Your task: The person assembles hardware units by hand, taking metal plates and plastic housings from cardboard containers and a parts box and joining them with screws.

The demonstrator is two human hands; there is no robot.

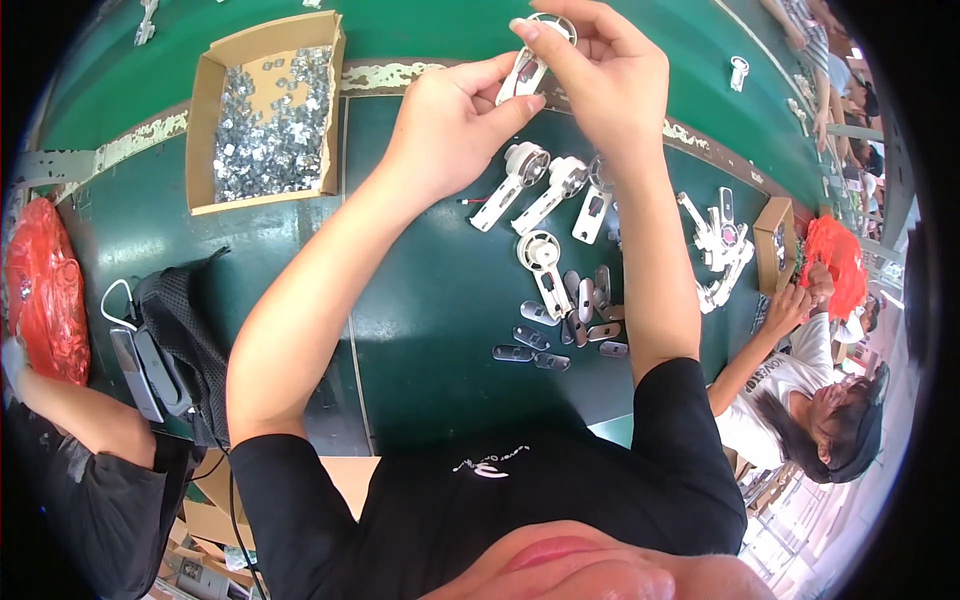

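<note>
Both of my hands hold one white handheld-fan housing (523, 80) up over the far edge of the table. My left hand (445, 125) pinches its handle end between thumb and fingers. Around the round ring end, the thumb and fingers of my right hand (618, 85) are closed. Below them on the table lie several more white fan housings (541, 252) with round heads, one partly hidden by my right forearm. A short wire with a red end sticks out from the leftmost. Nearer to me is a loose pile of grey, shiny oval plates (585, 300).
At the far left stands a cardboard box (198, 150) of small metallic parts. A black mesh bag (185, 330) and a red plastic bag (45, 300) lie left. White parts (722, 240) are heaped right, near a co-worker's hands (800, 300). A green surface (420, 30) runs beyond the table.
</note>
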